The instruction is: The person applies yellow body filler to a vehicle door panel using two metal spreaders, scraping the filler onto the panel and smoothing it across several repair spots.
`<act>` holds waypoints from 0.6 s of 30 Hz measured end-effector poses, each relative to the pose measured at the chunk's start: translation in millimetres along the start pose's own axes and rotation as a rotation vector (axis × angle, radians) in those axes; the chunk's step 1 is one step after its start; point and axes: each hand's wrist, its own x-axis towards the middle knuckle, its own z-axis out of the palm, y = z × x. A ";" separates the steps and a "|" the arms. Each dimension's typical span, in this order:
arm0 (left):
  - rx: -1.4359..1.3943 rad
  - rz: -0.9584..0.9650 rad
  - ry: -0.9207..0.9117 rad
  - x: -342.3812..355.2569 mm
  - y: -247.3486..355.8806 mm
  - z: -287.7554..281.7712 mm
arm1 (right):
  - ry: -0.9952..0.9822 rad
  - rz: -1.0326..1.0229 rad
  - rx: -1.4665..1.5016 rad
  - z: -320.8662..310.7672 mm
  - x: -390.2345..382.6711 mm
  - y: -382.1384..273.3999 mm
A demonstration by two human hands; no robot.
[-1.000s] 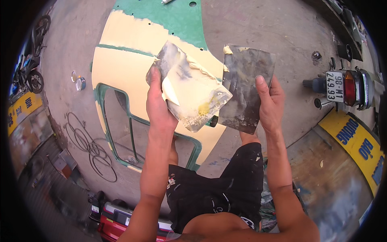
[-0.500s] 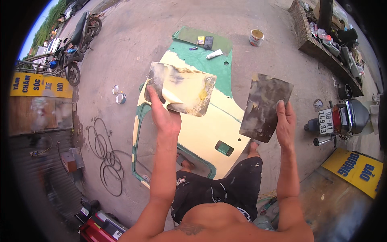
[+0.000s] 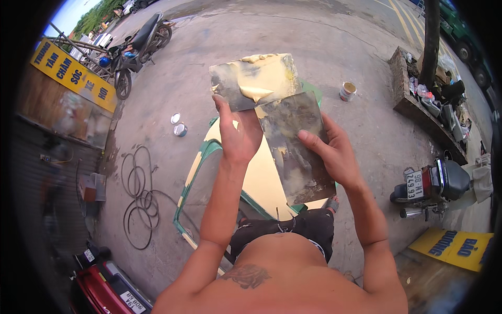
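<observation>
My left hand (image 3: 239,133) grips the lower edge of a flat rectangular putty board (image 3: 280,72), thumb on its face. Cream-coloured body filler (image 3: 255,93) lies in a lump on it, with more along its far edge. In my right hand (image 3: 334,154) is a dark, smeared flat putty spreader (image 3: 295,141), thumb on top and fingers behind. Its upper left corner overlaps the board's lower edge; whether they touch I cannot tell. Beneath both lies a green vehicle door (image 3: 258,170), largely coated in cream filler and partly hidden by my hands and the plates.
An open can (image 3: 348,91) stands beyond the door to the right; a small tin (image 3: 180,130) and its lid (image 3: 175,118) are to the left. A coiled hose (image 3: 140,201) lies at left. Motorbikes (image 3: 141,49) and a wooden planter box (image 3: 418,99) of clutter edge the area.
The spreader in my right hand has come left and in to the board, overlapping it. The lump of filler on the board sits differently. My view has tilted farther outward.
</observation>
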 end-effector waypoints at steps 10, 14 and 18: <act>0.157 0.203 0.239 -31.0 34.3 36.0 | -0.141 -0.152 -0.296 52.1 24.5 -56.9; 0.158 0.297 0.277 -39.3 35.6 31.8 | -0.200 -0.120 -0.356 65.4 26.4 -64.7; 0.240 0.327 0.359 -48.0 40.6 43.5 | -0.199 -0.185 -0.251 79.3 29.3 -55.0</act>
